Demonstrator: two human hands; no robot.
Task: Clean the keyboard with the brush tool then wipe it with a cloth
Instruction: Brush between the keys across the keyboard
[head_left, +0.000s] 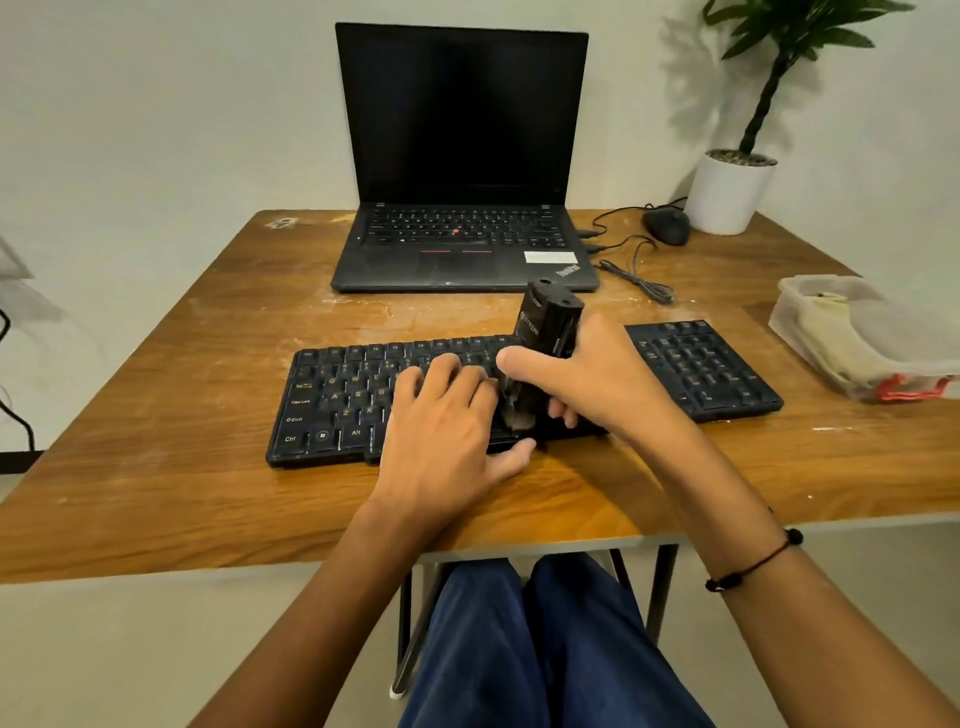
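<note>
Right now the right hand (597, 379) has its fingers and thumb wrapped round the black brush tool (540, 353), holding it nearly upright with a slight lean, its dark bristle end down on the keys at the middle of the keyboard (337, 400) and its blunt top rising above the keyboard's far edge. Just beside the brush, on its left, the left hand (441, 415) lies flat with fingers spread over the letter keys and its thumb at the keyboard's near edge, pinning the board and holding nothing. The keyboard itself lies with its long axis running left to right across the wooden table (156, 493), slightly skewed so that its right end, with the number pad, sits farther from the person. From the brush, unswept keys stretch both ways along that axis; the number pad end lies on the side of the brushing hand, so I judge sweeping that way is the easier reach, while the left stretch is under or beyond the bracing hand. Beyond the keyboard's right end a clear plastic container (810, 332) holds a pale cloth (831, 338), still untouched, on the right hand's side. Behind the keyboard stands an open laptop (462, 156), screen dark.
</note>
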